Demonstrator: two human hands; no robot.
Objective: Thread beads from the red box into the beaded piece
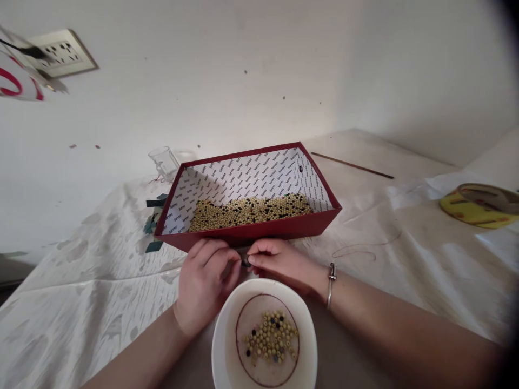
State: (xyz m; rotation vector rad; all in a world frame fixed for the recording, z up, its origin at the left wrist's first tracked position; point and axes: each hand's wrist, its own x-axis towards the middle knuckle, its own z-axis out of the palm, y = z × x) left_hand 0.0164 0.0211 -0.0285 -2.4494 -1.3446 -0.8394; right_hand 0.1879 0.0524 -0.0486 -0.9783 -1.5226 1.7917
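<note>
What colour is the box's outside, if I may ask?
The box is dark red outside, best seen in head view.

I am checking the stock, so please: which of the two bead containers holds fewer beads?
The white bowl, nearest the camera: its few beads leave part of its bottom bare, while the red box holds far more.

I see the left arm [141, 346] and right arm [381, 313] reaching forward. The left hand [208, 275] and right hand [273, 262] are close together, fingers [211, 249] bent in, tips pointing at each other.
</note>
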